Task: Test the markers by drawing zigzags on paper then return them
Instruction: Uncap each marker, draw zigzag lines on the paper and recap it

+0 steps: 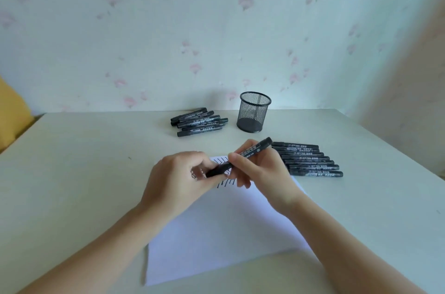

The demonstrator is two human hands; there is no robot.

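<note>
Both hands hold one black marker above the top of a white sheet of paper. My right hand grips the barrel, whose far end points up and right. My left hand has its fingers curled round the marker's near end, at the cap. Black zigzag strokes show on the paper under and between the hands, partly hidden. A row of several black markers lies to the right of the paper. A loose pile of several more markers lies farther back.
A black mesh pen cup stands upright at the back of the pale table, right of the pile. A flowered wall runs behind the table. Something yellow sits past the table's left edge.
</note>
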